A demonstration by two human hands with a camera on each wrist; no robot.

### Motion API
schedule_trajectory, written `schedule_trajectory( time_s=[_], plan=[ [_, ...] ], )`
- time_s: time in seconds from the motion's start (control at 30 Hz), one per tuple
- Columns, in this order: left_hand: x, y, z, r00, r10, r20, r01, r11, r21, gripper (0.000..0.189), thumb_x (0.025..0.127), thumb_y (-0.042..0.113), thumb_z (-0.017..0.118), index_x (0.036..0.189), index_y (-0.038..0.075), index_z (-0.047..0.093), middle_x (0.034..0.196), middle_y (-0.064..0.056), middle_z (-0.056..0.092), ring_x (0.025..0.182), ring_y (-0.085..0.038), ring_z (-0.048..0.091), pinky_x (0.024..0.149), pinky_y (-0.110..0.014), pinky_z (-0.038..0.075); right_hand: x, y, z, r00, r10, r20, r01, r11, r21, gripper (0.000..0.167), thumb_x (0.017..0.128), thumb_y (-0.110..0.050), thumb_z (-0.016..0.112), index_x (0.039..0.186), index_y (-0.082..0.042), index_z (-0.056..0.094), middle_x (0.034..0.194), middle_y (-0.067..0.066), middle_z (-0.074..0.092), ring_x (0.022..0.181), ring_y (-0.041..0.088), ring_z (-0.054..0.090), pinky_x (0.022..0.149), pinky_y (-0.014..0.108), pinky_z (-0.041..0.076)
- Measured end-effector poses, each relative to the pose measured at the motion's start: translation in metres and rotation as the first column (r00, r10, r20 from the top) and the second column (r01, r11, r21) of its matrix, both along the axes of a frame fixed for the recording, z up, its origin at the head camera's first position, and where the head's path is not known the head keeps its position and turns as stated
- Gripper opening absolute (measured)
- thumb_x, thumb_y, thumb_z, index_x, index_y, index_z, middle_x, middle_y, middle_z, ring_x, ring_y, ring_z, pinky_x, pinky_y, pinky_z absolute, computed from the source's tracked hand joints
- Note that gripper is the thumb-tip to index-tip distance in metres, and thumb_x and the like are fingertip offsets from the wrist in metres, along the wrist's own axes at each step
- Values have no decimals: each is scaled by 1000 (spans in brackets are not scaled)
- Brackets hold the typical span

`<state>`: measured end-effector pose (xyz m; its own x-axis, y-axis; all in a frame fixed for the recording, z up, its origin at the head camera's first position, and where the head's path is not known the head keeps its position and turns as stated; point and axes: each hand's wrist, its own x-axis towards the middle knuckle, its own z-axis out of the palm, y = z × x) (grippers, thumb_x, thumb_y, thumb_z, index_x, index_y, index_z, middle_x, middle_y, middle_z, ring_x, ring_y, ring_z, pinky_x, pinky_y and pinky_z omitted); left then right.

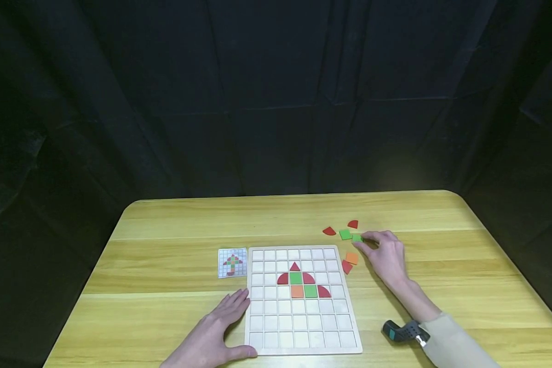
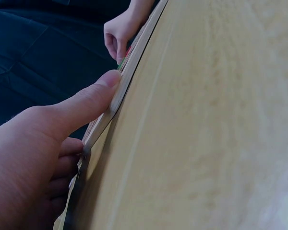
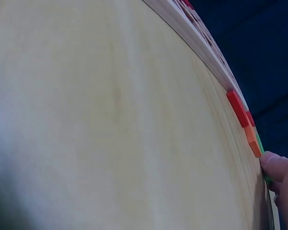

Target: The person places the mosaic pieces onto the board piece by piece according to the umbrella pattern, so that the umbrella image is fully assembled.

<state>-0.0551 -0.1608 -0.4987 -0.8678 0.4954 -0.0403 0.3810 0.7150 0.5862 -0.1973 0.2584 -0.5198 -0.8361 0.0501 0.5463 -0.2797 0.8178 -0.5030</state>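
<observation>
Right hand (image 1: 386, 258) pinches green square tile (image 1: 357, 238) on wooden counter (image 1: 446, 245), right of white gridded board (image 1: 285, 323); crowding might nudge neighbouring green square (image 1: 345, 234). Left hand (image 1: 212, 331), outstretched, gripping nothing, could push board askew.

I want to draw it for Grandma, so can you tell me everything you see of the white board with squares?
The board is nearly white, flat and looks square, with a raised grid making seven rows of seven cells. Its side looks like pale wood. It lies flat on the table. Four red pieces, two green squares and one orange square sit around its upper middle. The left hand touches its left edge.
</observation>
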Motion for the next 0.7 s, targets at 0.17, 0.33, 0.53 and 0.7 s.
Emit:
schedule_trajectory(
  time_s=[0.17, 0.33, 0.53, 0.7],
  plan=[
    [0, 0, 0, 1000, 2, 12, -2, 1000, 0, 98, 79, 71, 67, 152, 10, 42, 164, -1, 29, 151, -33, 26, 117, -56, 32, 2, 1, -2, 1000, 4, -23, -4, 1000, 1, 30, 74, -18, 89, 94, 2, 77, 91, 19, 76, 90, 39, 68, 78, 55, 54],
    [0, 0, 0, 1000, 3, 17, -3, 1000, 1, 99, 79, 71, 67, 152, 10, 42, 164, -1, 28, 151, -33, 26, 117, -56, 31, 8, 0, -1, 1000, 5, -15, -6, 999, -46, 30, 73, -19, 90, 94, -1, 77, 92, 16, 76, 92, 37, 69, 80, 52, 53],
    [1, 1, 0, 1000, 1, -2, -1, 1000, -3, 99, 79, 71, 67, 152, 9, 42, 164, 0, 28, 151, -32, 26, 117, -55, 32, 22, -7, 3, 1000, 16, -22, -17, 998, -60, 29, 71, -20, 91, 93, -6, 79, 91, 9, 77, 90, 30, 72, 78, 34, 54],
    [1, 0, 0, 999, -1, -32, 1, 1000, -2, 99, 79, 71, 66, 151, 8, 43, 164, -1, 30, 150, -33, 28, 116, -55, 33, 36, -22, 6, 997, 57, -44, -60, 996, -68, 28, 69, -17, 92, 92, -8, 79, 89, 6, 77, 87, 27, 72, 75, 13, 48]
  ],
)
